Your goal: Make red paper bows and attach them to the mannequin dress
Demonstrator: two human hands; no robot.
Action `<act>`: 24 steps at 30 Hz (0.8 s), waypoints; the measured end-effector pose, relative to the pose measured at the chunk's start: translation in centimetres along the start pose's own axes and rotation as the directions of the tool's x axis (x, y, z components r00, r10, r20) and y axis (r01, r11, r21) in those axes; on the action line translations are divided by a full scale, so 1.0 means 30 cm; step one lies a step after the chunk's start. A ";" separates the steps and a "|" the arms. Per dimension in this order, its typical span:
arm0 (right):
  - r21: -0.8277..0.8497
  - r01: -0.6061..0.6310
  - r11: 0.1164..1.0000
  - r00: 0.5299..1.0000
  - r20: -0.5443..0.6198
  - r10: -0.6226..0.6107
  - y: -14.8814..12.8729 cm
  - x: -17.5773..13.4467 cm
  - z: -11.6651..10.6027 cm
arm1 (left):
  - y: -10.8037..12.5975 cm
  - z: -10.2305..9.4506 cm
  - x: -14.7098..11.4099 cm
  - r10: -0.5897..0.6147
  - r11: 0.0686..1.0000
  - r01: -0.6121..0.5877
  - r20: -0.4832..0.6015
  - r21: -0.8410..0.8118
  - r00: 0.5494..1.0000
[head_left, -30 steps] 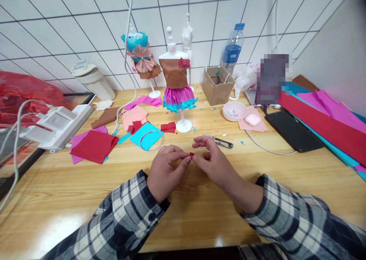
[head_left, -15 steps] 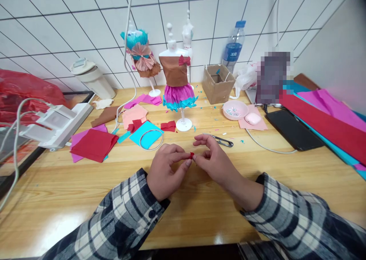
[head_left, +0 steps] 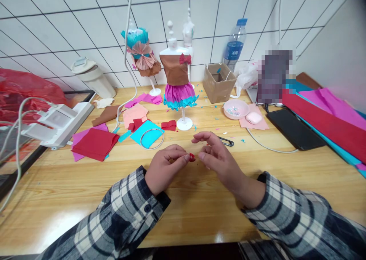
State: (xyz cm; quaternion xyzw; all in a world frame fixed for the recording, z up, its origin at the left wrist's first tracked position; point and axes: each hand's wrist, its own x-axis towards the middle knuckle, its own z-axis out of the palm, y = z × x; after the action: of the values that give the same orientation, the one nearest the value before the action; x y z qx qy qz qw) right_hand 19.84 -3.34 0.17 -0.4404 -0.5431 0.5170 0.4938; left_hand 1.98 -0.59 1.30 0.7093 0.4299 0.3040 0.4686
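A small piece of folded red paper (head_left: 192, 157) is pinched between the thumb and fingertips of my left hand (head_left: 166, 167). Just right of it, my right hand (head_left: 219, 159) is apart from the paper, its index finger and thumb spread. Thread snips (head_left: 227, 142) lie on the table behind my right hand, partly covered by it. Beyond my hands stands a small dress form (head_left: 175, 69) with a brown top, a red bow and a magenta skirt edged in turquoise. A flat red paper strip (head_left: 168, 125) lies by its base.
On the left are red paper sheets (head_left: 95, 143), a turquoise sheet (head_left: 147, 133) under a metal ring, and a power strip (head_left: 65, 126). A pink bowl (head_left: 236, 110) of small beads, a cardboard box (head_left: 219, 84) and a black phone (head_left: 295, 128) are on the right.
My right hand has drawn away to the right from the red paper piece, which stays pinched in my left hand. More of the paper shows now.
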 end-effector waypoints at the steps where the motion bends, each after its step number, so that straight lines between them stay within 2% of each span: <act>1: -0.032 0.042 0.999 0.999 0.011 -0.042 -0.003 0.004 -0.014 | -0.004 -0.008 0.000 -0.014 0.998 0.015 0.017 -0.056 1.000; 3: -0.178 0.147 0.973 0.989 0.046 -0.141 -0.005 0.016 -0.041 | -0.014 -0.020 0.000 -0.028 0.988 0.036 0.058 -0.151 0.998; 6: -0.346 0.310 0.886 0.950 0.155 -0.272 -0.001 0.031 -0.063 | -0.024 -0.027 -0.002 -0.038 0.970 0.063 0.108 -0.236 0.993; 9: -0.369 0.388 0.845 0.920 0.215 -0.328 0.007 0.035 -0.061 | -0.022 -0.022 -0.006 -0.045 0.957 0.083 0.141 -0.278 0.989; 14: -0.415 0.452 0.790 0.892 0.236 -0.386 0.014 0.029 -0.050 | -0.005 -0.012 -0.010 -0.063 0.940 0.114 0.165 -0.321 0.984; 18: -0.467 0.513 0.720 0.858 0.246 -0.452 0.018 0.030 -0.054 | -0.002 -0.009 -0.012 -0.085 0.946 0.140 0.194 -0.293 0.977; 21: -0.548 0.566 0.616 0.816 0.268 -0.512 0.016 0.024 -0.064 | -0.007 -0.011 -0.013 -0.151 0.931 0.203 0.184 -0.303 0.971; 24: -0.652 0.621 0.434 0.756 0.351 -0.553 0.005 0.011 -0.073 | -0.014 -0.015 -0.011 -0.170 0.903 0.251 0.244 -0.350 0.955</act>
State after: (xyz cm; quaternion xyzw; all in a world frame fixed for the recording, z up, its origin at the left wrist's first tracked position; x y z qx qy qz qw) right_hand 21.97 -2.73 -0.01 -0.3611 -0.8415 0.0657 0.3965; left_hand 1.33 -0.62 1.08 0.5829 0.3866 0.2526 0.6685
